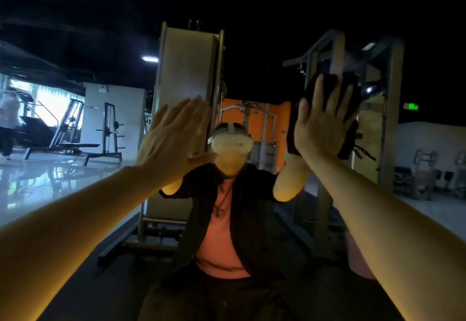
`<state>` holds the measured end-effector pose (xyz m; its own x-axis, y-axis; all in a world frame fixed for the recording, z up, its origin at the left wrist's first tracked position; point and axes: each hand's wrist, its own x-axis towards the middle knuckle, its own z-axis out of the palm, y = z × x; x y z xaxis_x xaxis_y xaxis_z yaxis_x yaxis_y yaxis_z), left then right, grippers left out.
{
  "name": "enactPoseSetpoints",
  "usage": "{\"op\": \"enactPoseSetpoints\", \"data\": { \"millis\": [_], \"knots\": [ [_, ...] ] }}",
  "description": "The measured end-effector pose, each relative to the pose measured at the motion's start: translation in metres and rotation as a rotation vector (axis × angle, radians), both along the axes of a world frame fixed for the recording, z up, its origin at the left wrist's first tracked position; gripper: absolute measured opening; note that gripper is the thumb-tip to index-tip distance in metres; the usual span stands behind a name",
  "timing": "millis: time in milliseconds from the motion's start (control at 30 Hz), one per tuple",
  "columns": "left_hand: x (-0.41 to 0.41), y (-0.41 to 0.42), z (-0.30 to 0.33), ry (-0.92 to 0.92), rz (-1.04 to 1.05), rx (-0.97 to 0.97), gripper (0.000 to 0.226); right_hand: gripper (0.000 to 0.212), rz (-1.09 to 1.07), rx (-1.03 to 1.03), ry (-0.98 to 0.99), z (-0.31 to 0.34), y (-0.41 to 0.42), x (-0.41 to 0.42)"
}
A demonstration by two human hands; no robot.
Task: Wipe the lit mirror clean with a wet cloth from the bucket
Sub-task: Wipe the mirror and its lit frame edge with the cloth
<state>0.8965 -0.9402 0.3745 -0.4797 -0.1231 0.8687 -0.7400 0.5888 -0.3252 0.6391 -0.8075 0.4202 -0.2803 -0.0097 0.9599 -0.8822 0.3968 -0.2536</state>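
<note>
Your right hand (321, 129) is raised flat against the mirror (252, 68), fingers straight and spread, pressing a dark cloth (353, 109) onto the glass at the upper right. The cloth shows above the fingertips and past the outer edge of the hand; its lower corner hangs beside your wrist. Your left hand (174, 136) is also flat on the glass, released, fingers straight and close together, holding nothing, level with the right hand and well apart from it. Between the two hands the mirror reflects you: a white headset (231, 141), a dark jacket over a pink shirt (222, 220). Gym machines (187, 68) stand reflected behind. A second person (8, 119) stands far left by a treadmill.
</note>
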Motion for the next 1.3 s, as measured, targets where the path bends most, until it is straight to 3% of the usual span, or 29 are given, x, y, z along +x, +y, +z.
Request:
{"op": "enactPoseSetpoints", "data": {
  "millis": [100,267,333,400,500,633,767,900,1000,1067,1133,1200,1300],
  "knots": [
    [0.007,-0.012,0.023,-0.006,0.010,-0.008,0.112,0.060,0.046,-0.010,0.063,0.020,-0.032,0.045],
    [0.008,-0.033,0.032,0.043,-0.040,0.016,0.120,0.058,-0.025,0.361,0.571,-0.004,-0.042,0.058],
    [0.005,-0.038,0.029,0.044,-0.060,0.015,0.119,0.058,-0.052,0.315,0.464,0.006,-0.027,0.030],
    [0.003,-0.039,0.029,0.048,-0.075,0.012,0.119,0.057,-0.066,0.141,0.246,0.019,-0.019,0.016],
    [0.004,-0.037,0.029,0.060,-0.112,0.009,0.118,0.058,-0.046,0.010,0.121,0.033,-0.037,0.046],
    [0.005,-0.037,0.028,0.066,-0.116,0.011,0.116,0.054,0.003,0.126,0.310,0.007,-0.079,0.111],
    [0.007,-0.036,0.027,0.072,-0.128,0.007,0.116,0.053,-0.044,0.327,0.511,-0.015,-0.061,0.089],
    [0.007,-0.031,0.029,0.059,-0.103,0.048,0.118,0.054,-0.081,0.156,0.144,-0.036,-0.019,0.024],
    [0.004,-0.022,0.021,0.112,-0.155,0.105,0.112,0.056,-0.076,0.010,-0.022,-0.053,-0.030,0.044],
    [-0.003,-0.013,-0.005,0.200,-0.225,0.064,0.093,0.056,0.003,0.112,0.151,-0.075,-0.045,0.074],
    [-0.015,-0.002,-0.044,0.256,-0.307,0.037,0.079,0.055,0.050,0.327,0.447,-0.107,-0.051,0.087],
    [-0.027,0.005,-0.086,0.248,-0.369,0.077,0.081,0.054,0.028,0.445,0.610,-0.122,-0.038,0.066],
    [-0.041,0.007,-0.133,0.129,-0.381,0.118,0.092,0.053,0.014,0.323,0.437,-0.132,0.001,0.004]
  ]
}}
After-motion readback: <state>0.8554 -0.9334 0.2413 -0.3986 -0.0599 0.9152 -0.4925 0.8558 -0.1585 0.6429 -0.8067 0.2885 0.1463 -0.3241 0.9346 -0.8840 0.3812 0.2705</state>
